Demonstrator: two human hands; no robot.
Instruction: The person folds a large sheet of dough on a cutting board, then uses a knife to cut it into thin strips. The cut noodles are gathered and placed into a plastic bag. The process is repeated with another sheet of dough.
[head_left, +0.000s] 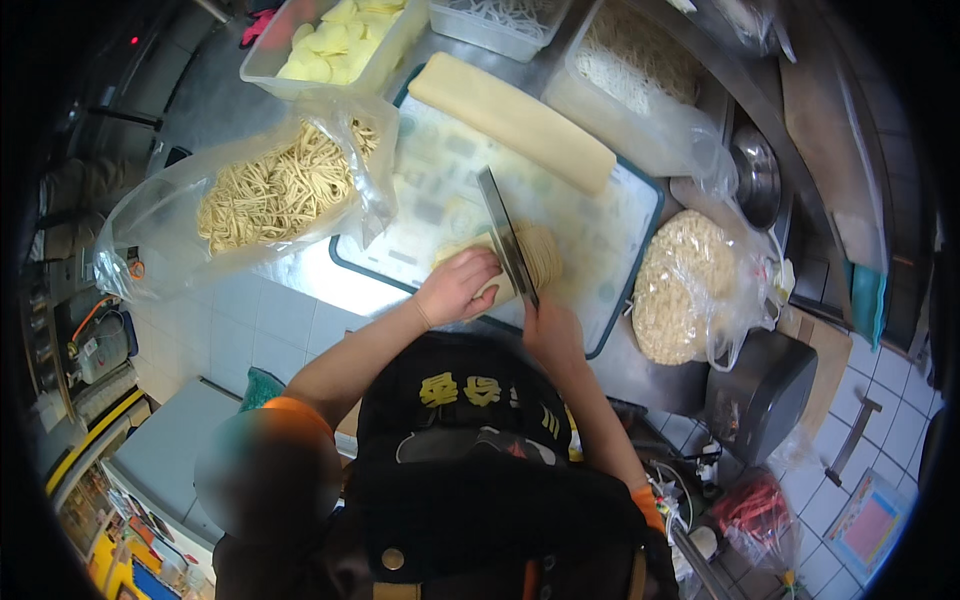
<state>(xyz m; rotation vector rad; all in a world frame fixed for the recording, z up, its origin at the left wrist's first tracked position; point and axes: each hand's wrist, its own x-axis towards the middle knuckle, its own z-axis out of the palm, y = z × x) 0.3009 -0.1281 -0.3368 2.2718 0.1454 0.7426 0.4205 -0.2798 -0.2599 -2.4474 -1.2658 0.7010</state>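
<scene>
My left hand (459, 289) presses down, fingers curled, on a folded pale-yellow sheet (466, 247), dough or tofu skin; I cannot tell which. In my right hand (553, 334) is the handle of a cleaver (504, 232), its blade upright against the sheet just right of my left fingertips. To the right of the blade lie thin cut strips (546, 255), still bunched together. All this rests on a white cutting board (435, 172) with a dark green rim. A longer, uncut folded sheet (517, 124) lies across the board's far side.
Left of the board, an open plastic bag holds cut strips (281, 184). Behind stand plastic tubs of yellow slices (330, 45), white shreds (499, 11) and thin noodles (622, 67). A bagged pale food (682, 289) and a dark box (757, 394) sit at the right.
</scene>
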